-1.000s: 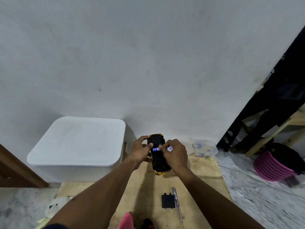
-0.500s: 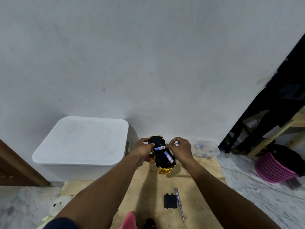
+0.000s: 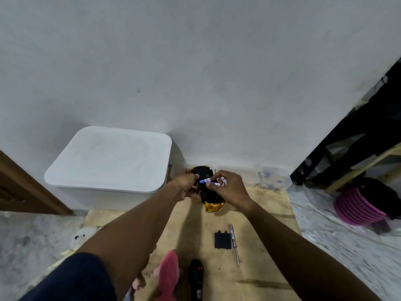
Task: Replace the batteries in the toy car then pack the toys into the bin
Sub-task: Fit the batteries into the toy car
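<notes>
Toy car (image 3: 213,205) upside down, gold body, black underside up, held above the wooden worktop (image 3: 267,216) near the wall. Left hand (image 3: 184,186) curled round the car's far end. Right hand (image 3: 230,190) pinches blue-and-white batteries (image 3: 205,181) at the open compartment. Black battery cover (image 3: 222,240) lies beside a screwdriver (image 3: 234,243). White lidded bin (image 3: 108,161) on the left; pink toy (image 3: 168,272) and black remote (image 3: 196,279) at the near edge.

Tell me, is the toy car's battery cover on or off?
Off: the black cover lies on the board beside the screwdriver, apart from the car.
</notes>
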`<action>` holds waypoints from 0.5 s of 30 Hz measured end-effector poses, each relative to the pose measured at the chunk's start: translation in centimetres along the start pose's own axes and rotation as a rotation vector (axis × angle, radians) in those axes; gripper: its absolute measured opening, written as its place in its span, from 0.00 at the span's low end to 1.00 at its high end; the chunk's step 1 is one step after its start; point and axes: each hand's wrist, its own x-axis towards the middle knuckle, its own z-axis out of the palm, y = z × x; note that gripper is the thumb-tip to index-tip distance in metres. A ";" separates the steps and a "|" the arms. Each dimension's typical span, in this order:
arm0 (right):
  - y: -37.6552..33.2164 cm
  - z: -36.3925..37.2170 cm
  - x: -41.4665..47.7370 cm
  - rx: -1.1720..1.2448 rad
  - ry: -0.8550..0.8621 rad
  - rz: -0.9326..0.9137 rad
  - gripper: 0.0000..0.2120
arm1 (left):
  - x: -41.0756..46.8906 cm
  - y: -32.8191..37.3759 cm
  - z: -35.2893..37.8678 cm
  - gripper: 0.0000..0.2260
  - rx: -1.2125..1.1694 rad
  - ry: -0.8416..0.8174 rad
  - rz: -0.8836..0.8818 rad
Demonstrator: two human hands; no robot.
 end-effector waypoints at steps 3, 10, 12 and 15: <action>-0.1 -0.5 0.6 -0.032 -0.001 -0.017 0.07 | 0.3 0.1 0.2 0.12 -0.011 -0.017 0.008; -0.1 -1.6 1.3 -0.001 -0.029 -0.019 0.06 | -0.1 0.3 -0.2 0.11 0.032 -0.012 0.023; -0.3 -2.0 1.4 -0.001 -0.035 0.003 0.09 | -0.2 0.2 -0.4 0.11 0.038 -0.020 0.014; -0.7 -2.6 1.4 0.007 -0.097 0.024 0.09 | -0.4 0.1 -0.5 0.10 0.045 -0.013 0.010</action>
